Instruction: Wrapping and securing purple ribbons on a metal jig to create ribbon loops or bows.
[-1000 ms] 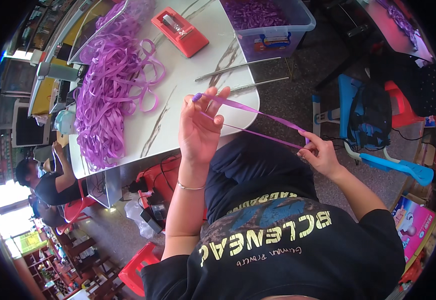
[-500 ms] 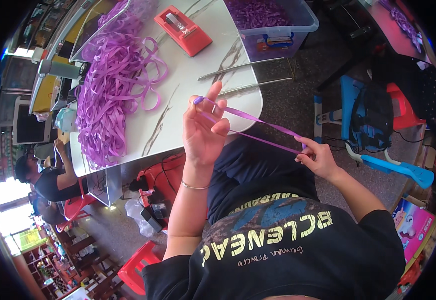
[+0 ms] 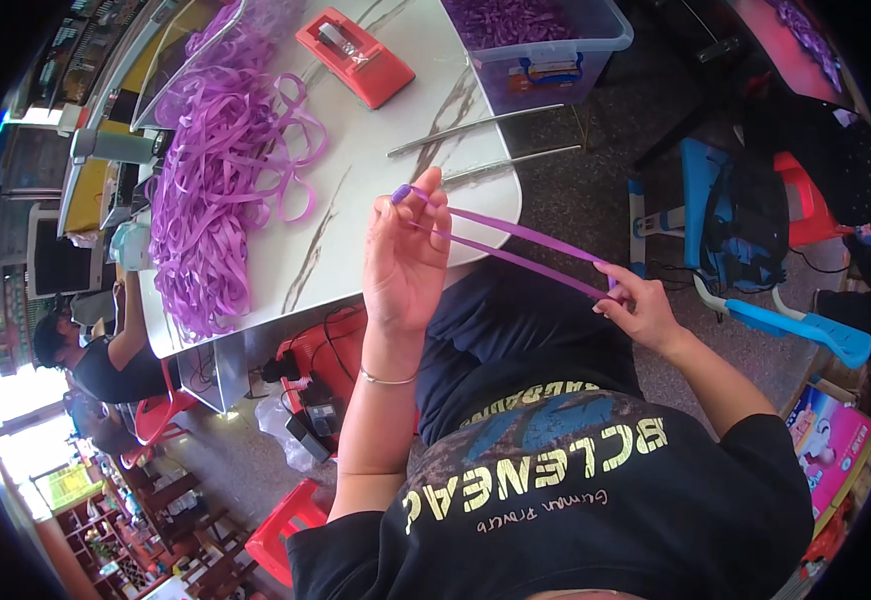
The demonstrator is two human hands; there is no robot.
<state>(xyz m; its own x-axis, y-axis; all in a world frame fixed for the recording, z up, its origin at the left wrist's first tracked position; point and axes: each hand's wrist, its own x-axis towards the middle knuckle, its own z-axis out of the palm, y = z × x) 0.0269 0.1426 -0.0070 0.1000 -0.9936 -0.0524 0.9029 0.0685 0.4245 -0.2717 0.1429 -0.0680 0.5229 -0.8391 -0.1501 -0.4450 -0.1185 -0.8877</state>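
A loop of purple ribbon (image 3: 531, 236) is stretched in two strands between my hands. My left hand (image 3: 404, 262), palm up with the fingers curled, holds its left end over the table's front corner. A small darker purple piece (image 3: 401, 194) sits at that hand's fingertips; what it is I cannot make out. To the right, off the table, my right hand (image 3: 644, 312) pinches the other end between thumb and fingers. A big heap of similar purple ribbon (image 3: 211, 225) lies on the left of the white marbled table (image 3: 356, 215).
A red tape dispenser (image 3: 361, 58) stands farther back. Two thin metal rods (image 3: 476, 133) jut past the table's right edge. Beyond that edge is a clear plastic bin (image 3: 546, 70) with purple pieces. A blue-framed chair (image 3: 706, 200) is at right. Another person (image 3: 116, 360) sits at far left.
The ribbon's two strands now run straighter and more evenly side by side. My left fingers have curled in closer together. My right hand has shifted very slightly.
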